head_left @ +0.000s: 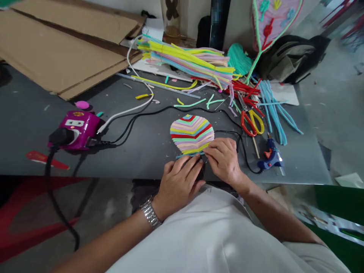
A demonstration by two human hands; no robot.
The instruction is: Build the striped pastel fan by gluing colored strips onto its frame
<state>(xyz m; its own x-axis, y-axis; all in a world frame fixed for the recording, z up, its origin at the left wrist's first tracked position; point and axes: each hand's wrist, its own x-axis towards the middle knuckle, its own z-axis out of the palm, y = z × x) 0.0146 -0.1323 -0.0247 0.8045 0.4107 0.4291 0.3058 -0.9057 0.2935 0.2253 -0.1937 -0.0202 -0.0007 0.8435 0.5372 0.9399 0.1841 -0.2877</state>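
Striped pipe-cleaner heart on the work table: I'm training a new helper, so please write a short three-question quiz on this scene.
1. True or false: the right hand touches the striped pipe-cleaner heart.
2. What two colours are the handles of the scissors?
3. Which arm wears the metal-link watch? A: the one with the left hand. B: the one with the right hand.

Key: 1 true; 2 red and yellow; 3 A.
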